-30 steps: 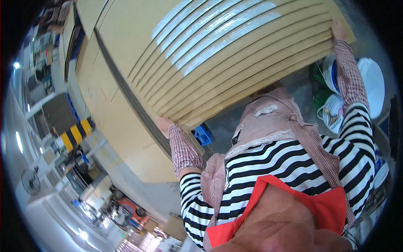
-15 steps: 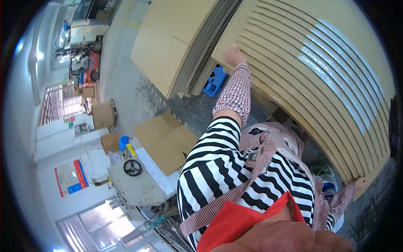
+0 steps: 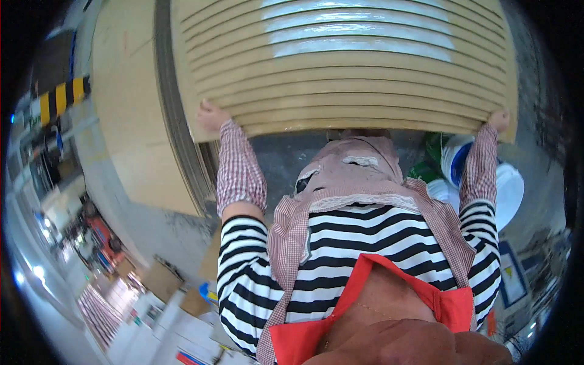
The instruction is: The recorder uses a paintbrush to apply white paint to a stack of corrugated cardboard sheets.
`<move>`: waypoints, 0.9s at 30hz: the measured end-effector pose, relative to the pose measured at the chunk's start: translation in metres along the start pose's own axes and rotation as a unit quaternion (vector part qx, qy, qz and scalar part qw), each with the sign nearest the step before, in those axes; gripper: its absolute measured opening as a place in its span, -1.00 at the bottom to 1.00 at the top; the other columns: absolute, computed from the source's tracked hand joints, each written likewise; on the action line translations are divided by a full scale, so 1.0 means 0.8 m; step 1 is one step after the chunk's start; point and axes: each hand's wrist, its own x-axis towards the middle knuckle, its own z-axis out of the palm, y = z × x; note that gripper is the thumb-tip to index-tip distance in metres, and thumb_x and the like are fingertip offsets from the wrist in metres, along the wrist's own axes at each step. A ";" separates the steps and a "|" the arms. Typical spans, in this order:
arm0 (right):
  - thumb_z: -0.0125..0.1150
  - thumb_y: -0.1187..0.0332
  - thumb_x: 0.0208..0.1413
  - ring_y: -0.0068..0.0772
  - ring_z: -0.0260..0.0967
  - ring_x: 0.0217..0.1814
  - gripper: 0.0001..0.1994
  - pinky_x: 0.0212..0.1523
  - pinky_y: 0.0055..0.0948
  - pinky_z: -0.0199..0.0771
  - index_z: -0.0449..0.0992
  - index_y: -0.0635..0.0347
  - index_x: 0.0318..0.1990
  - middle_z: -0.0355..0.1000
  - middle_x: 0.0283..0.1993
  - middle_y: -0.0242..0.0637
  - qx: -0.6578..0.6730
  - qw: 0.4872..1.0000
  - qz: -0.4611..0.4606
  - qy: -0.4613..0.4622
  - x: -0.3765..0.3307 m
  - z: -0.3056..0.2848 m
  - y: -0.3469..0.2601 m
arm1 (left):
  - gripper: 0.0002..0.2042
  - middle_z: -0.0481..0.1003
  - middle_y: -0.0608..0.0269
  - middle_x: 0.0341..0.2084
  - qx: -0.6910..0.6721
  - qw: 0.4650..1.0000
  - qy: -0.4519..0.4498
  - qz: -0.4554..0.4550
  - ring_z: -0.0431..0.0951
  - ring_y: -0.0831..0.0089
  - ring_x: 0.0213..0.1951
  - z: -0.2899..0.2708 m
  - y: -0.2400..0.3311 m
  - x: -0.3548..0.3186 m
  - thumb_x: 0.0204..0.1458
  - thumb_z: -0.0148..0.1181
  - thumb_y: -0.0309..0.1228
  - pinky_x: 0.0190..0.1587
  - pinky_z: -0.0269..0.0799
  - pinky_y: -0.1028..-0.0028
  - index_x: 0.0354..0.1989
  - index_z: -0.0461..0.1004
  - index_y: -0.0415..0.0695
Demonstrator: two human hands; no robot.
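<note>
A large tan grooved board (image 3: 347,67) with long parallel slots stretches across the top of the view. My left hand (image 3: 210,115) grips its near left corner. My right hand (image 3: 500,118) grips its near right corner. Both arms are spread wide in checked sleeve covers over a black-and-white striped shirt, with a pinkish apron below. The board's near edge is just ahead of my chest.
A stack of plain tan boards (image 3: 131,121) lies to the left of the grooved one. White and blue buckets (image 3: 480,176) stand by my right arm on the grey concrete floor (image 3: 274,158). Cardboard boxes (image 3: 161,280) and workshop clutter sit at lower left.
The view has swung round: the grooved board now lies straight across the top with both hands visible at its near corners; earlier it ran diagonally and boxes showed on the left.
</note>
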 end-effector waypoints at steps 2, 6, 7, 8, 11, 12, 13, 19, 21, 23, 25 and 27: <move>-0.08 0.06 0.19 0.07 0.43 -0.03 -0.56 -0.04 -0.12 0.38 0.55 0.25 -0.11 0.51 -0.13 0.03 -0.048 0.999 0.002 -0.025 -0.014 -0.017 -0.030 | -0.56 0.42 -0.04 -0.24 0.006 1.000 0.007 0.012 0.39 0.01 -0.16 -0.005 0.003 -0.003 0.18 -0.08 0.01 -0.12 0.30 0.07 -0.15 0.50 -0.14; -0.15 0.01 0.21 0.10 0.41 -0.01 -0.55 0.01 -0.05 0.35 0.51 0.15 -0.05 0.49 -0.08 0.01 -0.097 0.990 0.064 -0.082 -0.023 -0.029 -0.064 | -0.54 0.44 -0.07 -0.25 0.047 0.998 0.003 0.044 0.39 -0.01 -0.15 0.005 -0.008 0.005 0.18 -0.10 0.02 -0.09 0.29 0.05 -0.14 0.49 -0.16; -0.15 0.02 0.21 0.10 0.40 0.00 -0.56 0.01 -0.04 0.35 0.52 0.12 -0.05 0.48 -0.06 -0.01 -0.111 0.988 0.031 -0.106 -0.019 -0.028 -0.065 | -0.54 0.44 -0.09 -0.24 0.051 0.997 -0.010 0.051 0.40 -0.01 -0.15 0.013 -0.013 0.011 0.18 -0.10 0.02 -0.08 0.28 0.04 -0.12 0.49 -0.16; -0.15 0.02 0.21 0.10 0.39 0.02 -0.58 0.01 -0.03 0.35 0.52 0.10 -0.06 0.48 -0.04 -0.03 -0.137 0.983 0.025 -0.121 -0.015 -0.026 -0.063 | -0.53 0.44 -0.10 -0.25 0.033 0.995 -0.004 0.092 0.39 -0.02 -0.15 0.023 -0.019 0.016 0.18 -0.10 0.02 -0.08 0.27 0.03 -0.11 0.49 -0.17; -0.13 0.01 0.21 0.08 0.37 0.05 -0.58 0.01 -0.03 0.35 0.51 0.08 -0.05 0.46 0.00 -0.05 -0.288 0.907 -0.151 -0.269 0.006 -0.018 -0.051 | -0.51 0.45 -0.12 -0.24 0.003 0.989 -0.056 0.133 0.39 -0.06 -0.14 0.051 -0.036 0.028 0.18 -0.09 0.01 -0.06 0.26 0.00 -0.06 0.48 -0.20; -0.12 0.01 0.21 0.08 0.37 0.06 -0.58 0.02 -0.04 0.35 0.51 0.06 -0.03 0.45 0.01 -0.05 -0.301 0.903 -0.206 -0.226 0.013 -0.017 -0.047 | -0.51 0.45 -0.14 -0.22 -0.014 0.987 -0.074 0.141 0.39 -0.07 -0.14 0.057 -0.040 0.033 0.18 -0.08 0.00 -0.05 0.26 0.00 -0.05 0.48 -0.21; -0.11 0.00 0.21 0.07 0.37 0.07 -0.58 0.03 -0.05 0.35 0.51 0.04 -0.02 0.45 0.02 -0.06 -0.309 0.891 -0.267 -0.198 0.019 -0.016 -0.045 | -0.50 0.46 -0.15 -0.21 -0.005 0.987 -0.109 0.119 0.39 -0.08 -0.13 0.059 -0.044 0.037 0.18 -0.08 0.00 -0.05 0.25 0.00 -0.04 0.47 -0.23; -0.10 -0.04 0.19 0.10 0.35 0.10 -0.52 0.08 -0.08 0.34 0.49 0.06 0.06 0.43 0.06 -0.03 -0.158 0.940 -0.116 -0.278 0.025 0.006 -0.060 | -0.61 0.54 -0.16 -0.32 0.089 0.985 -0.126 0.073 0.50 -0.10 -0.24 0.044 -0.016 0.054 0.11 0.06 -0.16 -0.11 0.35 0.04 -0.21 0.54 -0.31; -0.11 -0.05 0.19 0.12 0.35 0.11 -0.49 0.09 -0.07 0.33 0.49 0.13 0.05 0.44 0.04 0.01 -0.197 0.931 -0.095 -0.293 0.025 0.012 -0.065 | -0.62 0.55 -0.17 -0.31 0.155 0.973 -0.166 0.038 0.52 -0.10 -0.25 0.033 0.003 0.057 0.11 0.06 -0.17 -0.10 0.37 0.05 -0.23 0.55 -0.31; -0.13 -0.05 0.18 0.15 0.35 0.10 -0.47 0.09 -0.05 0.33 0.49 0.20 0.02 0.44 0.01 0.06 -0.269 0.919 -0.085 -0.277 0.028 0.015 -0.066 | -0.59 0.54 -0.20 -0.28 0.175 0.961 -0.207 0.049 0.52 -0.10 -0.19 0.017 0.014 0.063 0.10 0.06 -0.14 -0.08 0.38 0.06 -0.23 0.56 -0.32; -0.14 -0.05 0.18 0.15 0.35 0.11 -0.47 0.10 -0.05 0.32 0.51 0.22 0.00 0.45 -0.02 0.08 -0.271 0.916 -0.095 -0.280 0.035 0.016 -0.062 | -0.55 0.53 -0.23 -0.24 0.179 0.947 -0.259 0.066 0.52 -0.10 -0.15 0.011 0.023 0.067 0.10 0.05 -0.10 -0.06 0.39 0.08 -0.22 0.56 -0.34; -0.14 -0.06 0.17 0.14 0.35 0.10 -0.47 0.10 -0.04 0.32 0.53 0.21 -0.03 0.46 -0.03 0.09 -0.255 0.924 -0.090 -0.270 0.041 0.017 -0.056 | -0.52 0.52 -0.25 -0.21 0.156 0.946 -0.279 0.057 0.53 -0.11 -0.14 0.006 0.021 0.069 0.11 0.01 -0.10 -0.05 0.41 0.10 -0.21 0.55 -0.38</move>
